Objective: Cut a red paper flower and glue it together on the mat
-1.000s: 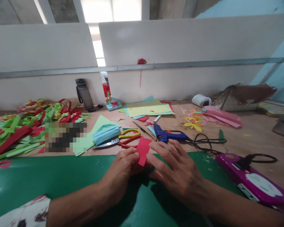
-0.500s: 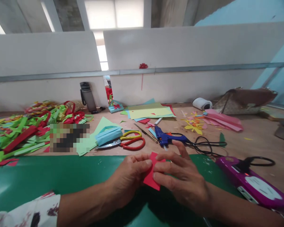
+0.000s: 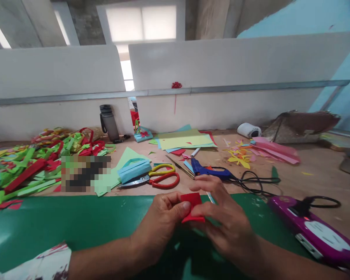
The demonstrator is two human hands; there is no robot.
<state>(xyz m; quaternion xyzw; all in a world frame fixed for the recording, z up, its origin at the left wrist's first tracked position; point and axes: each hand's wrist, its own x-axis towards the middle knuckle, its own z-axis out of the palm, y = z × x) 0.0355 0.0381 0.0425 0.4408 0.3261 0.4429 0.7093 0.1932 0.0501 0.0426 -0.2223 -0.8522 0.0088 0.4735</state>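
Observation:
A small piece of red paper [image 3: 193,199] is held up over the green mat [image 3: 84,217], its lower edge bent outward. My left hand [image 3: 165,217] pinches its left side between thumb and fingers. On the other side, my right hand [image 3: 226,214] has its fingers on the paper's right and lower part, with the upper fingers raised. Beyond my hands lie scissors [image 3: 165,180] with red and yellow handles, a folded light blue paper [image 3: 134,170] and a blue glue gun [image 3: 211,171].
Green and red paper strips [image 3: 32,167] are heaped at the left, near a grey bottle [image 3: 109,123]. Paper sheets [image 3: 183,140] lie at the back. To the right are a purple power strip [image 3: 315,227], black cables [image 3: 258,180], a white roll [image 3: 249,130] and a brown bag [image 3: 300,126].
The red paper has turned from a slanted strip to a more level piece with a bent lower edge. My right fingers have shifted around it. The view has tilted slightly up.

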